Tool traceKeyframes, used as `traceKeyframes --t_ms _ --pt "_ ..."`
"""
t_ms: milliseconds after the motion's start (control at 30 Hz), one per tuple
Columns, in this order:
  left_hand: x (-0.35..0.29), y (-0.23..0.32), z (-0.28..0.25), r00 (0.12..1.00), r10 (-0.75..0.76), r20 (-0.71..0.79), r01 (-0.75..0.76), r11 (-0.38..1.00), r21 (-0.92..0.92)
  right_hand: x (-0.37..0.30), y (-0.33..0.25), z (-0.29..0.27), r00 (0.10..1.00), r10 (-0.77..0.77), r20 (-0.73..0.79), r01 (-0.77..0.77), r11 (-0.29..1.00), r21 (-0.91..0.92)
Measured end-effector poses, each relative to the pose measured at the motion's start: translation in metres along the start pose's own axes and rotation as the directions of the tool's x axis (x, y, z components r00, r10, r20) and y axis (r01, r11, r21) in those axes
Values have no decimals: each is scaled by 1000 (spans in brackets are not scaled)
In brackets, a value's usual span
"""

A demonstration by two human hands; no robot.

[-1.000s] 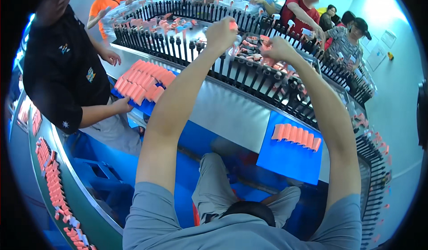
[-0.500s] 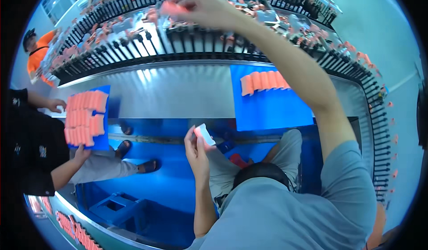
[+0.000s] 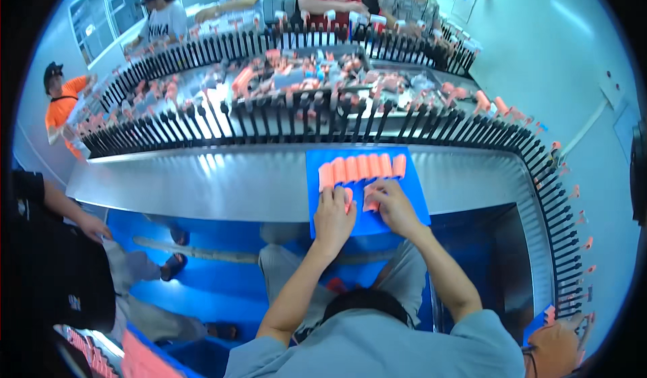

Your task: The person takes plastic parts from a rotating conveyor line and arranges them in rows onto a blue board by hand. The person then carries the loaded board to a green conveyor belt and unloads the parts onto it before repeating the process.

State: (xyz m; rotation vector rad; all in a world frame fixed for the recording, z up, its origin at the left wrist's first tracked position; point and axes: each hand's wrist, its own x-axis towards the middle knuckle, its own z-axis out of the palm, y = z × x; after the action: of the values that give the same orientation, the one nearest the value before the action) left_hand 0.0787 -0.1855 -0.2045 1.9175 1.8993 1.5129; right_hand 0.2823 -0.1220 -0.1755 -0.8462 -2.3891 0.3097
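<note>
A blue board (image 3: 416,193) lies on the metal bench in front of me, its near edge past the bench's front. Along its far side runs a row of several salmon-pink curved pieces (image 3: 364,168), set side by side. My left hand (image 3: 333,217) is closed on a salmon-pink curved piece (image 3: 348,201) just below the row's left end. To its right, my right hand (image 3: 394,206) pinches another salmon-pink piece (image 3: 370,197) low over the board. Fingers cover part of both held pieces.
Beyond the bench stands a rack of black upright pegs (image 3: 269,125), with a heap of pink parts (image 3: 296,78) behind it. A person in black (image 3: 60,257) is close on my left. Other people stand across the far side. Pink pieces top some right-hand pegs.
My right hand has come down from over the rack to the board. My left hand has moved from above my lap onto the board. The left co-worker's loaded board has left its earlier place.
</note>
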Motion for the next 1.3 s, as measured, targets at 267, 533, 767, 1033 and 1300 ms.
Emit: traceKeyframes --t_ms 267,533,767,1033,1300 --pt "47 -38 -22 985 -18 -170 14 1000 -22 46 35 -99 940 11 -340 0 999 35" --pt "81 -137 -52 942 -316 -112 291 937 -195 139 160 -248 784 22 -621 -325 866 -380" --pt "67 -145 -65 908 -387 -160 326 893 -309 204 150 -250 985 141 -99 -163 946 -280" --pt "36 -143 -65 921 -373 -110 315 882 -351 209 65 -229 981 -39 190 126 871 -475" --pt "39 -139 -70 932 -348 -104 293 888 -354 264 93 -199 967 -102 232 172 936 -308"
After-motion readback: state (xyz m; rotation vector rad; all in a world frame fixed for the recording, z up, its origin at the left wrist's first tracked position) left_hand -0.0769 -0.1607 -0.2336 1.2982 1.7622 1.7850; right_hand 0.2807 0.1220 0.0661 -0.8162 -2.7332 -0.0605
